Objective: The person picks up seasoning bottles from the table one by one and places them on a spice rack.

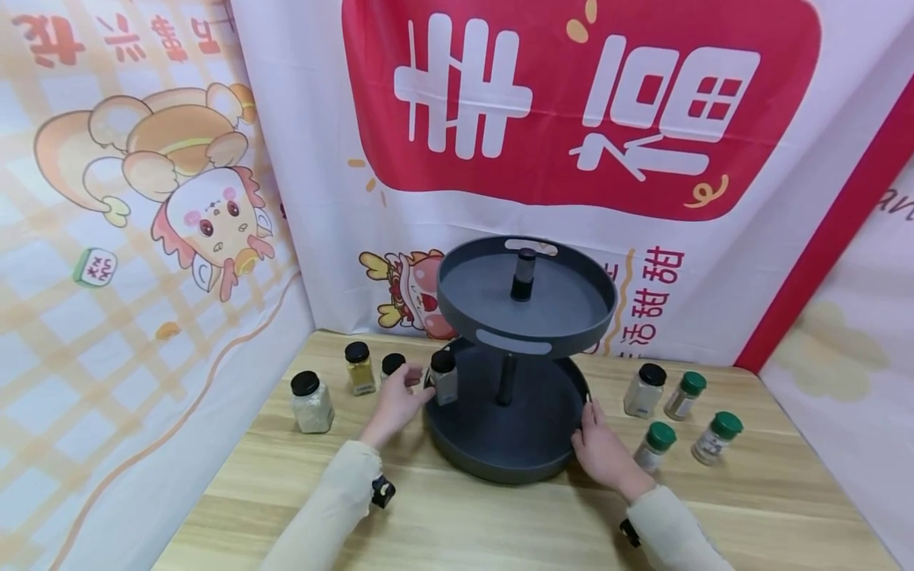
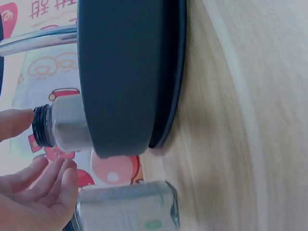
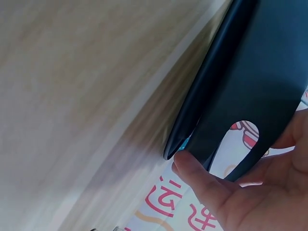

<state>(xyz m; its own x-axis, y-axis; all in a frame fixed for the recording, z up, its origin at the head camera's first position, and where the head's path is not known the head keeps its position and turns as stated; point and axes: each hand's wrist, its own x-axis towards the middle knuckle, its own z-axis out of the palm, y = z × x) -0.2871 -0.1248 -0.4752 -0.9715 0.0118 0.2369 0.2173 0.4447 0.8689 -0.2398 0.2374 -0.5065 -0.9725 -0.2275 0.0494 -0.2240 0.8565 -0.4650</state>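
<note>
A dark grey two-tier round tray [image 1: 500, 469] stands on the table. On its lower tier, at the left edge, sits a black-capped spice jar [image 1: 444, 386] with pale contents. My left hand [image 1: 397, 399] is beside that jar. In the left wrist view its thumb [image 2: 17, 123] is at the black cap [image 2: 43, 126], while the loosely bent fingers [image 2: 57, 180] lie apart from the jar. At the lower tier's right side, my right hand [image 1: 603, 448] grips the wall by the handle slot. The right wrist view shows the thumb [image 3: 199, 178] outside, low on the wall.
Left of the tray stand black-capped jars: a white one [image 1: 312, 408], a yellow one [image 1: 360, 373] and one partly behind the left hand [image 1: 393, 365]. To the right are a black-capped jar [image 1: 645, 392] and green-capped jars [image 1: 710, 444]. A printed cloth [image 1: 314, 198] hangs behind.
</note>
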